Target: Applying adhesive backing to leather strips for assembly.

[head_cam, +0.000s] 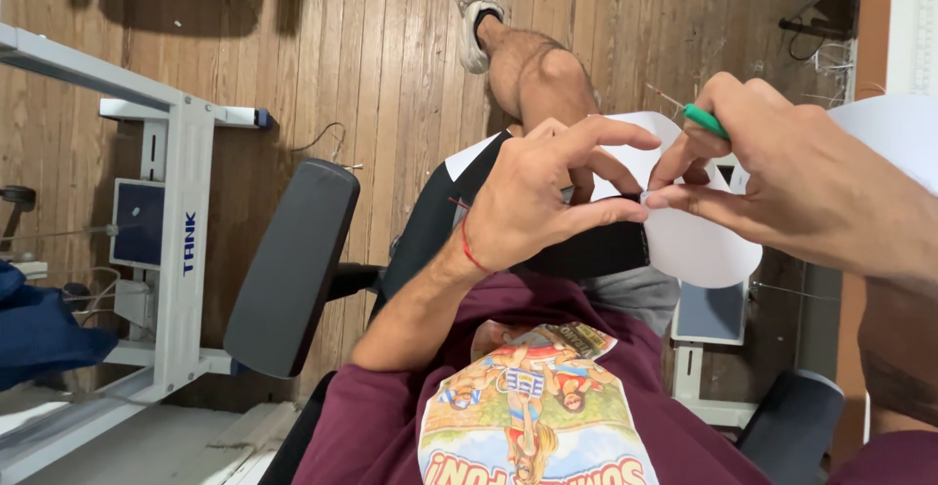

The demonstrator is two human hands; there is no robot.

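My left hand (547,187) pinches a white paper shape (699,246) between thumb and forefinger, over my lap. My right hand (782,172) meets it from the right and also pinches the paper's edge. That hand holds a thin green-handled tool (705,121) with a fine metal tip pointing up and left. A red thread is tied around my left wrist. The paper has a cut-out near its top right and is partly hidden behind both hands. A dark flat object (586,251) lies on my lap under the paper.
A black padded armrest (293,265) stands to the left, another (791,426) at the lower right. A white metal frame (181,241) stands at the left on the wooden floor (391,55). My outstretched leg and white shoe (476,6) reach upward. Blue cloth (39,334) lies at far left.
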